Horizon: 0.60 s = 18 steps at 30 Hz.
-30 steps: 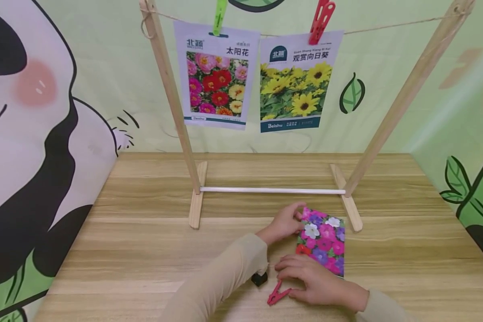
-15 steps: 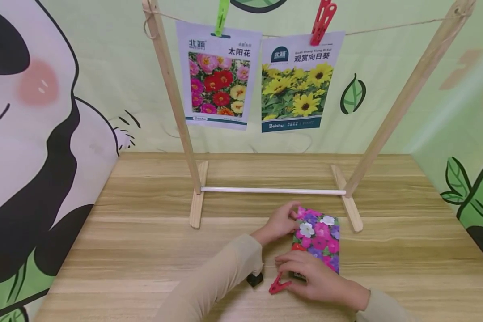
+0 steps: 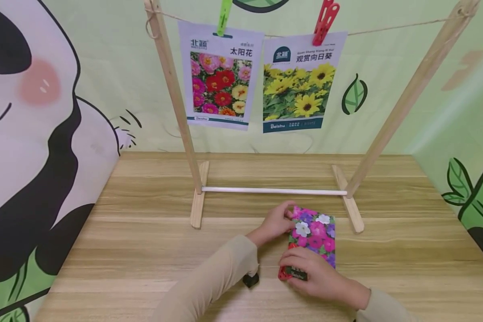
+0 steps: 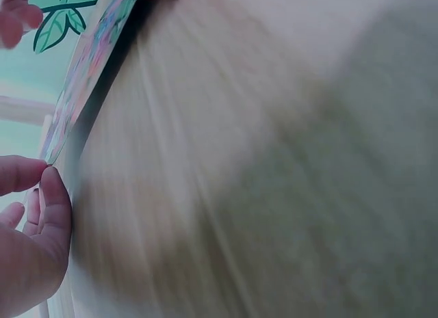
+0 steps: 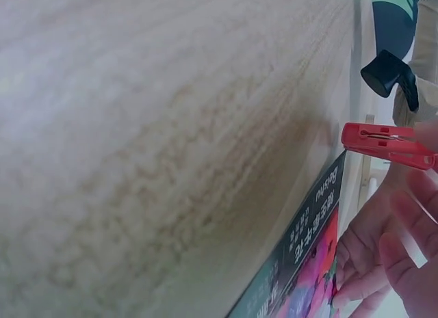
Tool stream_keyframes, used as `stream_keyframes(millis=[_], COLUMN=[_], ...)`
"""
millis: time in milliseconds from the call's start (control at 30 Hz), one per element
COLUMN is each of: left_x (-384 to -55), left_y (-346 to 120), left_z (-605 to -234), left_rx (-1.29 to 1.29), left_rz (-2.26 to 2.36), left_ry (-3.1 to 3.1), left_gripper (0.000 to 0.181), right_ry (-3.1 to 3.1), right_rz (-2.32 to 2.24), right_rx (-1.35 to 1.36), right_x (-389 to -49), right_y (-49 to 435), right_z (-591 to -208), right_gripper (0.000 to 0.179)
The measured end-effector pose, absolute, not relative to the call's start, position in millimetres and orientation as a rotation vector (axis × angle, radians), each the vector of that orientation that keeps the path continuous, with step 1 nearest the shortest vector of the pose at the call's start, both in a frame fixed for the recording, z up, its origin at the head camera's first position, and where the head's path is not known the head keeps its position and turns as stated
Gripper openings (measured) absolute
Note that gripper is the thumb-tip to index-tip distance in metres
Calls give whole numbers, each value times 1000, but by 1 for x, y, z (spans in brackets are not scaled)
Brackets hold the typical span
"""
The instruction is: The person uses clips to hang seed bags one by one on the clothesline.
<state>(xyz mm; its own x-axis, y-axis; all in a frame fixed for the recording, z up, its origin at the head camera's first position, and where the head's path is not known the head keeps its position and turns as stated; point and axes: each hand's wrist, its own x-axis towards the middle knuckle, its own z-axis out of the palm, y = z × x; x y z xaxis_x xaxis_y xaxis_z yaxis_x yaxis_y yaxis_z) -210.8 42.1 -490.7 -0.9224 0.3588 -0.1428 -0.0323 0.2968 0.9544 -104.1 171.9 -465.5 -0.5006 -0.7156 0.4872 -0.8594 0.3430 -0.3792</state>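
Observation:
A seed packet (image 3: pixel 315 230) with pink, purple and white flowers is low over the wooden table, its dark printed band toward the person. My left hand (image 3: pixel 274 226) pinches its far left edge; the left wrist view shows thumb and finger meeting on that edge. My right hand (image 3: pixel 318 275) holds a red clothespin (image 3: pixel 283 273) between thumb and fingers at the packet's near left corner. In the right wrist view the clothespin (image 5: pixel 383 139) meets or overlaps the corner of the dark band (image 5: pixel 321 195); whether it bites the packet cannot be told.
Behind the hands stands a wooden frame (image 3: pixel 173 89) with a white crossbar (image 3: pixel 273 191). On its string hang a portulaca packet (image 3: pixel 221 85) under a green clothespin (image 3: pixel 224 18) and a sunflower packet (image 3: pixel 298 96) under a red clothespin (image 3: pixel 326 22). Panda-printed cloth surrounds the table.
The left hand has drawn the packet left, bringing its near corner to the red clothespin. The clothespin in the right hand has shifted slightly right and away from the person.

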Motion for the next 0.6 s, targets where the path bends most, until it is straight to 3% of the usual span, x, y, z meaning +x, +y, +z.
stream_keyframes(millis=[600], left_x=[-211], left_y=[34], left_z=[-491], left_rx=[265], left_rz=[1718], left_ry=[2228], left_gripper=[61], right_ry=[-2344], right_rz=[896], right_rx=[1369], right_x=[-110], right_y=[169], right_z=[-459], right_gripper=[38])
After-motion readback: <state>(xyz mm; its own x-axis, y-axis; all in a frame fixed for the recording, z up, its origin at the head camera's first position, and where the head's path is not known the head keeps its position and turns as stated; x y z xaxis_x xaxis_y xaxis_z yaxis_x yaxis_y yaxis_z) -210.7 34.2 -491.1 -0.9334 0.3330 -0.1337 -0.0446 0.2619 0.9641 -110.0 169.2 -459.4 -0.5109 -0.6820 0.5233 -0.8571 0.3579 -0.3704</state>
